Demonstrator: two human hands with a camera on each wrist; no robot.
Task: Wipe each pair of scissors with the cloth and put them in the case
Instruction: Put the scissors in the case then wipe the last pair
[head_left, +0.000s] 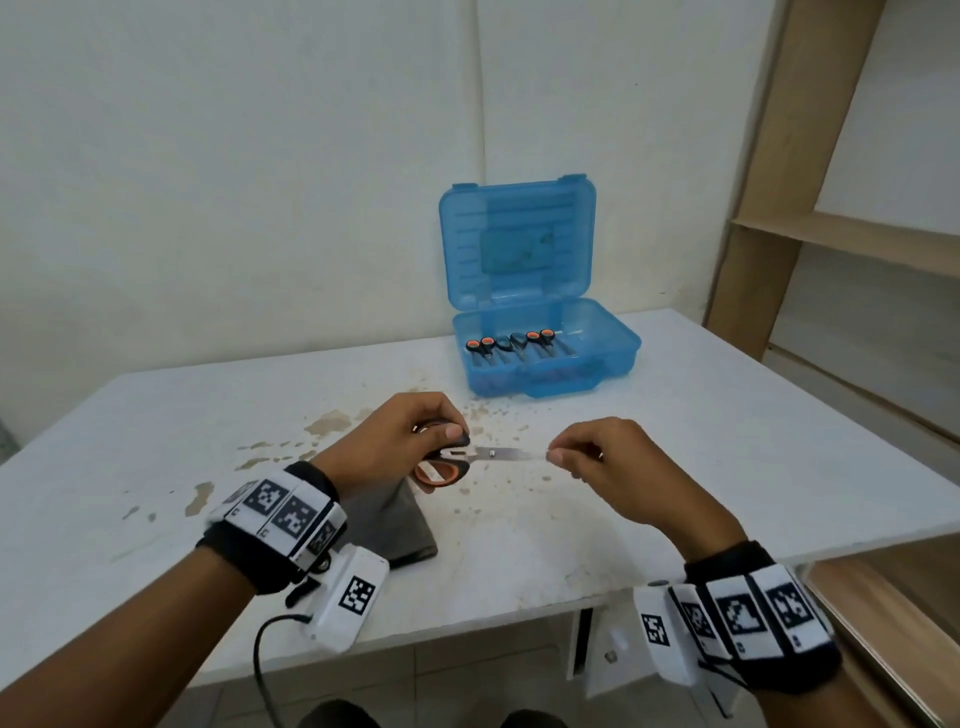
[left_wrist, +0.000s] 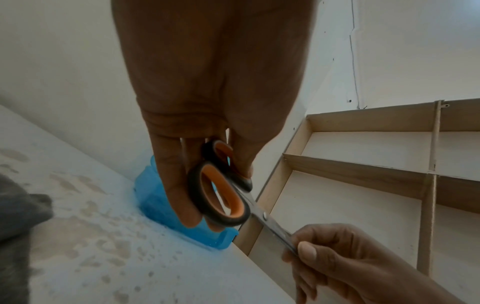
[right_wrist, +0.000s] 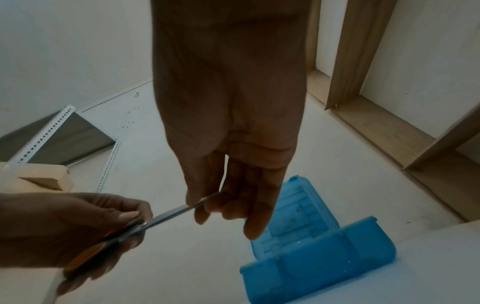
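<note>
Your left hand (head_left: 410, 441) is gripping the scissors (head_left: 467, 457) by the handles while your right hand (head_left: 597, 457) is pinching the blade tip; they are spanning the gap between both hands.

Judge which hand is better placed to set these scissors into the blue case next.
Left, probably. The left hand grips the scissors by the orange handles, a firm hold for carrying them to the open case. The right hand only pinches the blade tip. The cloth lies untouched beneath.
</note>
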